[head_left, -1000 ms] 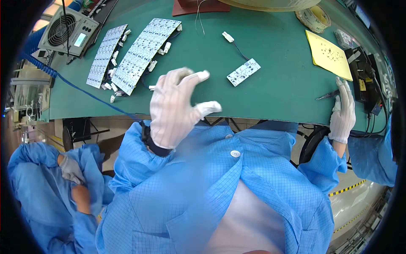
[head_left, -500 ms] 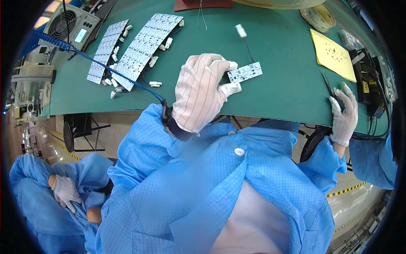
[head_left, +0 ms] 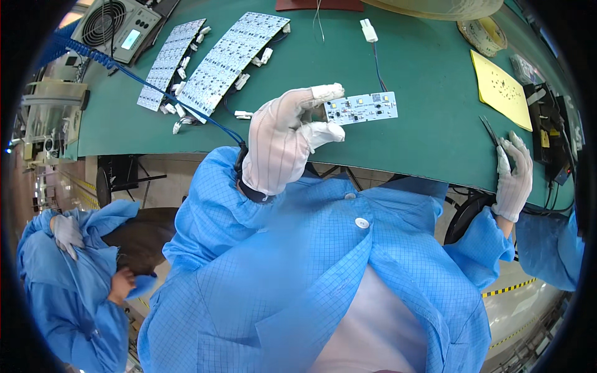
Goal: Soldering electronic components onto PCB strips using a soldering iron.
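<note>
Left hand (head_left: 283, 140): pinching small circuit board (head_left: 364, 109) above counter (head_left: 429, 124); board's left end partly covered by fingertips
Right hand (head_left: 515, 177): gripping tweezers (head_left: 489, 129), rear end hidden in glove
Board cable: one, ending in one white connector (head_left: 369, 31)
Large panels (head_left: 236, 59): two, at left; undersides hidden
Yellow pad (head_left: 502, 90): one, dark specks
Print: board markings too small to read

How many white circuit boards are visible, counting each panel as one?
3: a narrow panel and a wider panel, side by side at upper left; a small board in the left hand. Panels may hide others.
</note>
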A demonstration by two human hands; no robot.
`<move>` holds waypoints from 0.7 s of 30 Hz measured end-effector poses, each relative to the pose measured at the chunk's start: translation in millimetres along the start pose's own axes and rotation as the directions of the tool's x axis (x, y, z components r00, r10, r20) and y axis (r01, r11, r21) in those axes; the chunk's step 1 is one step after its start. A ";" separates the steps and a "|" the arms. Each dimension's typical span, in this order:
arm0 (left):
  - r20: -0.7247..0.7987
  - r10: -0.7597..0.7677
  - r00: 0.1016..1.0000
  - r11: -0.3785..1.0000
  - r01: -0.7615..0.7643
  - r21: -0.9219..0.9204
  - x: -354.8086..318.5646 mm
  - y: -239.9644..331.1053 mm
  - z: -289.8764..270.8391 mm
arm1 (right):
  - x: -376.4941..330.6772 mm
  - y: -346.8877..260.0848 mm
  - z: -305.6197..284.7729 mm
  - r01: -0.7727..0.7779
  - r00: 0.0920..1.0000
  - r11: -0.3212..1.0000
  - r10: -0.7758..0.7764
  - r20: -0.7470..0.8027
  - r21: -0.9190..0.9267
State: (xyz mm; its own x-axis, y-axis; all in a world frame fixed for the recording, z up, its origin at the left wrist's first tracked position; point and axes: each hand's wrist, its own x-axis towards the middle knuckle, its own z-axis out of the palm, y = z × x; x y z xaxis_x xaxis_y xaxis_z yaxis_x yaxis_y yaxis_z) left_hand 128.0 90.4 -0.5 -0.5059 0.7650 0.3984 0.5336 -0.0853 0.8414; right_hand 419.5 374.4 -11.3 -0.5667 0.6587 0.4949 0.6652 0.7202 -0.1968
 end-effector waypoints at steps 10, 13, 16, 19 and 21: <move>-0.043 -0.067 0.997 0.995 0.064 -0.071 -2.3 1.5 -3.3 | -0.3 0.9 -1.4 -0.007 1.000 1.000 0.007 0.013 0.004; -0.018 -0.078 0.997 0.987 0.074 -0.141 -2.1 2.6 -1.7 | 0.6 3.9 -1.2 -0.017 1.000 1.000 0.017 0.007 -0.012; -0.033 -0.071 0.997 0.990 0.066 -0.128 -1.8 4.2 -0.5 | 1.0 7.0 -1.0 -0.025 0.999 1.000 0.025 0.021 0.004; -0.001 -0.104 0.995 0.976 0.102 -0.193 -1.8 5.4 1.6 | 1.0 8.9 -2.0 -0.045 0.999 0.999 0.045 0.013 0.019; -0.012 -0.083 0.996 0.985 0.080 -0.151 -1.6 5.1 1.7 | -0.1 8.5 -2.1 -0.020 1.000 0.999 0.019 0.009 0.034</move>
State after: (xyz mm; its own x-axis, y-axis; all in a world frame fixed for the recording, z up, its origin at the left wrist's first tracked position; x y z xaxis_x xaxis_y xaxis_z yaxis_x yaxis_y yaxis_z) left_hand 132.6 89.9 2.6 -0.5563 0.7619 0.3316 0.3827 -0.1192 0.9162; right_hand 426.2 380.0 -11.2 -0.5580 0.6743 0.4837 0.6593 0.7142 -0.2351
